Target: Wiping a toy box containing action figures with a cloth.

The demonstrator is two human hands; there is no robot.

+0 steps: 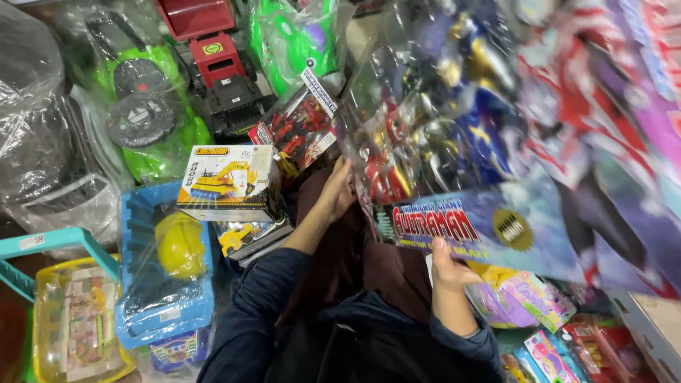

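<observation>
Both my hands hold a large toy package with a clear plastic front, several colourful action figures inside and a blue printed card along its lower edge. My left hand grips its left edge. My right hand grips the bottom edge under the blue card. The package is tilted and blurred, and it covers much of the right half of the view. My dark blue sleeves and dark brown clothing show below it.
A white box with a yellow excavator picture sits left of my left hand. A blue tray with a yellow helmet, a green wrapped toy, a red truck and a small red figure pack crowd the left. More packaged toys lie bottom right.
</observation>
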